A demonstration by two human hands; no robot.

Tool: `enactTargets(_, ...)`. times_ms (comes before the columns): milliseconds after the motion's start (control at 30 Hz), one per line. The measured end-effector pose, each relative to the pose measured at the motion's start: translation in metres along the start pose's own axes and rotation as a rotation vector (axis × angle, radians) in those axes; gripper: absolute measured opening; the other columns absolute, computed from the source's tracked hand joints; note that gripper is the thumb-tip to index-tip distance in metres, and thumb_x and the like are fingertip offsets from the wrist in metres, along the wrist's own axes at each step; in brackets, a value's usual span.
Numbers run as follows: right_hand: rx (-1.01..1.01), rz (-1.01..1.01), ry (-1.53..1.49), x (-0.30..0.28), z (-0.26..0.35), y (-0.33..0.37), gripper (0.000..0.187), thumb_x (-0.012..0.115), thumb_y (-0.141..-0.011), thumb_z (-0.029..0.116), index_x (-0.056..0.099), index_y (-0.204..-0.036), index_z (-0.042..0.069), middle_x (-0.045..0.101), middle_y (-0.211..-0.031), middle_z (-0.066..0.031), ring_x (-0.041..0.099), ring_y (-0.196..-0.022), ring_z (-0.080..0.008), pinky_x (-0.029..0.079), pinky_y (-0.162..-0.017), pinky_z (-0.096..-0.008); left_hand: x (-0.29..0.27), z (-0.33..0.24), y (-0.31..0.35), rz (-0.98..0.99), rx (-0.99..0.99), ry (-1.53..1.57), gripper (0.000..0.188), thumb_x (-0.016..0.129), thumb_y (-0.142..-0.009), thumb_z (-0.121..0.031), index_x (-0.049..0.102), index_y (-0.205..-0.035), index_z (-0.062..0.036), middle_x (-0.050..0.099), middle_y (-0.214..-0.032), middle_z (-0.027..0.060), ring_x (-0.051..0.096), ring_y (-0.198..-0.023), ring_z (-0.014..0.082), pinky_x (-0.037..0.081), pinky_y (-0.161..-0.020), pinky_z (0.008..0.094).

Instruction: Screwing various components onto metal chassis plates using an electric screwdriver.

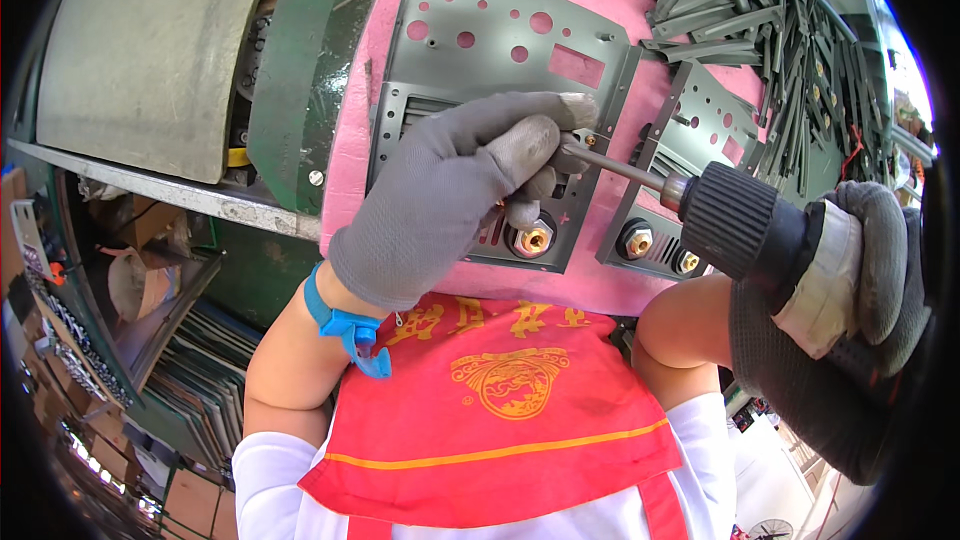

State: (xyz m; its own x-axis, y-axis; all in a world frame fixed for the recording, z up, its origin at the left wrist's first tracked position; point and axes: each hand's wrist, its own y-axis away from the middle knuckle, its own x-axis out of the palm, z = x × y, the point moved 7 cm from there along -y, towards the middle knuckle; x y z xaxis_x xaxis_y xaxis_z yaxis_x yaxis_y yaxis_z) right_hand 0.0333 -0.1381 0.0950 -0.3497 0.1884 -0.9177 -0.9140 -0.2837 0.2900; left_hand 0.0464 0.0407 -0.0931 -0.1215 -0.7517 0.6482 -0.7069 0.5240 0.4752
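Note:
My right hand (880, 270), in a grey glove, is wrapped round an electric screwdriver (735, 220) with a black ribbed collar and pale tape on its body. Its long steel bit (625, 168) points left, the tip ending at the fingers of my gloved left hand (450, 175). Those fingers are pinched together by the tip; whatever sits between them is too small or hidden to name. Beneath that hand lies a dark grey metal panel (455, 60) with round holes, a rectangular cut-out and slots. A brass fitting with a hex nut (535, 237) sits in its near edge.
A second similar panel (705, 105) with brass fittings lies to the right on the pink mat (350, 170). Many dark metal strips (740, 15) are heaped at the far right. A green metal plate (310, 60) borders the mat at left, and stacked sheets (200, 380) stand below.

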Motion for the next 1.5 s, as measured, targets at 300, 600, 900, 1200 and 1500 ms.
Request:
enactTargets(300,-0.06,-0.019,-0.048,0.017,0.024,-0.042,0.081,0.087,-0.063,0.019,0.049,-0.13,-0.004,0.059,-0.115,-0.014,0.062,-0.097,-0.0293,0.046,-0.093,-0.0393,0.002,0.003,-0.009,-0.014,-0.031,0.357,0.043,0.054,-0.099,-0.039,0.058,-0.119,-0.0005,0.055,-0.093,-0.0018,0.042,-0.069,0.0045,0.036,-0.06,0.0203)
enactTargets(600,-0.118,-0.033,-0.095,0.015,0.022,-0.035,0.078,0.087,-0.063,0.018,0.049,-0.128,-0.003,0.059,-0.114,-0.0132,0.062,-0.096,-0.0283,0.046,-0.091,-0.0383,0.0,0.013,0.0,-0.002,-0.163,0.208,0.055,0.047,-0.099,-0.048,0.058,-0.114,0.0028,0.034,-0.071,-0.0052,0.025,-0.057,0.0044,0.022,-0.047,0.0201)
enactTargets(900,-0.173,-0.051,-0.144,0.012,0.019,-0.027,0.075,0.086,-0.064,0.018,0.049,-0.126,-0.003,0.059,-0.112,-0.0124,0.062,-0.095,-0.0274,0.046,-0.09,-0.0373,0.011,0.002,0.002,0.051,-0.073,0.269,0.053,0.05,-0.097,-0.049,0.059,-0.113,0.0013,0.034,-0.071,-0.0052,0.025,-0.057,0.0041,0.022,-0.049,0.0191)
enactTargets(1200,-0.217,-0.062,-0.194,0.01,0.008,-0.025,0.072,0.086,-0.064,0.017,0.05,-0.124,-0.002,0.059,-0.111,-0.0116,0.062,-0.094,-0.0265,0.046,-0.089,-0.0363,0.007,-0.01,0.017,-0.111,-0.189,-0.026,0.055,0.058,-0.093,-0.05,0.063,-0.113,0.0003,0.043,-0.066,-0.0064,0.033,-0.056,0.0033,0.027,-0.049,0.021)
enactTargets(1500,-0.197,-0.048,-0.267,0.019,-0.026,-0.019,0.069,0.085,-0.065,0.016,0.05,-0.122,-0.001,0.058,-0.109,-0.0108,0.062,-0.093,-0.0256,0.046,-0.087,-0.0353,0.002,0.004,0.08,-0.016,0.76,-1.893,0.029,0.069,-0.07,-0.016,0.07,-0.099,-0.0085,0.045,-0.067,0.0011,0.048,-0.057,0.017,0.037,-0.048,0.0278)
